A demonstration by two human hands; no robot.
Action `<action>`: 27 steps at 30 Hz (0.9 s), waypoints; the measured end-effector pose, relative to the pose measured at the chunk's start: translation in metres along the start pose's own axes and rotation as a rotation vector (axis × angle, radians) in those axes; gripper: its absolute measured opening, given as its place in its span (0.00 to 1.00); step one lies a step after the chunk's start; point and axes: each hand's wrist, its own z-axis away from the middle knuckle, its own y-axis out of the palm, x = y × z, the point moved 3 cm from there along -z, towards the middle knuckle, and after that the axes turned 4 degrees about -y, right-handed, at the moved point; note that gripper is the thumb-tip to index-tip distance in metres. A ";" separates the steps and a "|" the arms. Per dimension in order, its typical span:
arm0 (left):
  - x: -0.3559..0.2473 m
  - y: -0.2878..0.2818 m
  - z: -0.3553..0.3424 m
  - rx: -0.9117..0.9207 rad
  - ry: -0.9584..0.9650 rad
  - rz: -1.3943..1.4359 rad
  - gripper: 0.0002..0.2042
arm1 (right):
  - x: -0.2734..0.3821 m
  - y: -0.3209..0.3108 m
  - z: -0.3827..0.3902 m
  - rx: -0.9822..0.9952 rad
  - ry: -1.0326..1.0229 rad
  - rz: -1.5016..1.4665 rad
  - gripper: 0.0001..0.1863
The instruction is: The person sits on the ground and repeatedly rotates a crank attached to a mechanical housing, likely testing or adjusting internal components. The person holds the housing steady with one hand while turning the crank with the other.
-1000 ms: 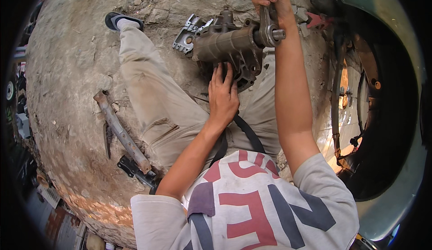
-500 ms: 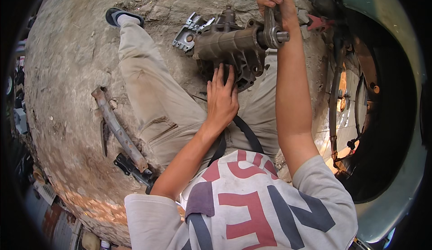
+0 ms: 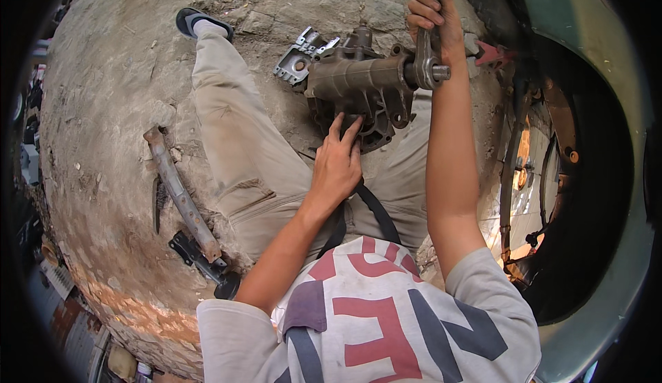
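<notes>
A dark, greasy steering gearbox (image 3: 355,76) stands on the rough ground between my legs. A heavy metal lever, a pitman arm (image 3: 423,48), sits on the splined shaft at its right end and points away from me. My right hand (image 3: 449,31) has its fingers wrapped round the far end of that arm. My left hand (image 3: 336,169) lies against the near lower side of the housing, fingers stretched out and touching it without gripping. A silvery cast metal cover (image 3: 295,64) lies just beyond the gearbox's left end.
On the left, a rusty metal bar (image 3: 181,193) lies on the ground, with a black metal part (image 3: 200,262) by its near end. A dark wheel arch (image 3: 593,176) under a green body panel (image 3: 638,245) closes off the right side. A red tool (image 3: 493,53) lies beside it.
The whole view has shifted, so the gearbox appears slightly lower and further right. My left fingers sit a little further left on the housing. My right hand keeps its hold on the pitman arm.
</notes>
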 end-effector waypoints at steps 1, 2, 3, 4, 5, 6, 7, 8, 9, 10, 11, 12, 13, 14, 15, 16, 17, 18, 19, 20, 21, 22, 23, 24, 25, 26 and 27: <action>0.000 -0.003 -0.001 -0.015 -0.025 0.008 0.24 | -0.001 0.001 0.000 -0.017 -0.009 0.002 0.28; 0.000 -0.006 -0.003 -0.030 -0.049 0.016 0.24 | -0.001 0.001 0.000 -0.035 -0.019 0.004 0.28; 0.003 -0.007 -0.006 -0.098 -0.008 0.003 0.23 | -0.002 0.001 0.000 -0.054 -0.030 0.007 0.27; 0.010 -0.012 -0.009 -0.174 0.032 -0.020 0.22 | -0.005 0.003 -0.004 -0.124 -0.031 0.049 0.28; 0.016 -0.017 -0.012 -0.248 0.073 -0.044 0.21 | -0.006 0.006 -0.005 -0.108 -0.026 0.073 0.28; 0.018 -0.015 -0.013 -0.300 0.104 -0.043 0.18 | -0.002 0.008 -0.004 -0.093 -0.022 0.097 0.29; 0.021 -0.015 -0.013 -0.287 0.078 0.014 0.17 | -0.003 0.004 -0.003 -0.081 -0.024 0.102 0.29; 0.021 -0.013 -0.015 -0.269 0.058 0.076 0.17 | -0.002 0.004 -0.003 -0.068 -0.026 0.089 0.30; 0.020 -0.012 -0.017 -0.250 0.037 0.139 0.16 | -0.003 0.002 -0.004 -0.074 -0.036 0.088 0.30; 0.014 -0.009 -0.015 -0.279 0.029 0.150 0.15 | -0.002 0.003 -0.003 -0.089 -0.040 0.098 0.30; 0.014 -0.011 -0.015 -0.274 0.044 0.113 0.14 | -0.002 0.003 -0.002 -0.106 -0.045 0.108 0.30; 0.013 -0.012 -0.014 -0.268 0.058 0.076 0.14 | -0.005 0.002 -0.004 -0.103 -0.048 0.124 0.30; 0.009 -0.008 -0.014 -0.255 0.073 0.058 0.14 | -0.005 0.004 -0.003 -0.085 -0.051 0.105 0.30; 0.007 -0.005 -0.013 -0.235 0.064 0.016 0.13 | -0.007 0.005 -0.004 -0.067 -0.054 0.086 0.31; 0.006 -0.006 -0.013 -0.214 0.055 -0.027 0.13 | -0.005 0.004 -0.002 -0.049 -0.056 0.067 0.31; 0.005 -0.006 -0.016 -0.200 0.048 -0.066 0.12 | -0.003 0.001 -0.003 -0.020 -0.017 0.050 0.32; 0.009 -0.004 -0.020 -0.192 0.012 0.004 0.13 | 0.001 -0.002 -0.002 -0.018 -0.012 0.046 0.32; 0.013 -0.001 -0.025 -0.183 -0.025 0.074 0.13 | 0.003 -0.006 -0.002 -0.015 -0.006 0.042 0.32; 0.016 -0.001 -0.030 -0.182 -0.061 0.135 0.13 | 0.001 -0.005 -0.006 -0.003 -0.001 0.030 0.32; 0.017 0.000 -0.030 -0.203 -0.079 0.151 0.12 | -0.001 -0.004 -0.003 -0.033 -0.015 0.043 0.32; 0.017 0.001 -0.032 -0.215 -0.101 0.171 0.12 | -0.001 -0.002 -0.002 -0.028 -0.014 0.039 0.32; 0.018 0.002 -0.033 -0.226 -0.123 0.189 0.12 | -0.001 -0.001 -0.001 -0.024 -0.014 0.034 0.31; 0.019 0.002 -0.034 -0.238 -0.146 0.206 0.11 | -0.002 -0.001 -0.002 -0.020 -0.015 0.028 0.31; 0.021 0.001 -0.036 -0.243 -0.161 0.273 0.11 | -0.002 0.000 -0.003 -0.020 -0.016 0.029 0.31; 0.022 -0.001 -0.036 -0.244 -0.181 0.339 0.11 | -0.003 -0.001 -0.002 -0.026 -0.018 0.029 0.31; 0.023 -0.001 -0.036 -0.246 -0.201 0.405 0.11 | -0.004 -0.001 -0.001 -0.033 -0.020 0.029 0.31; 0.021 -0.002 -0.037 -0.245 -0.183 0.380 0.10 | -0.004 0.000 -0.002 -0.009 -0.009 0.022 0.31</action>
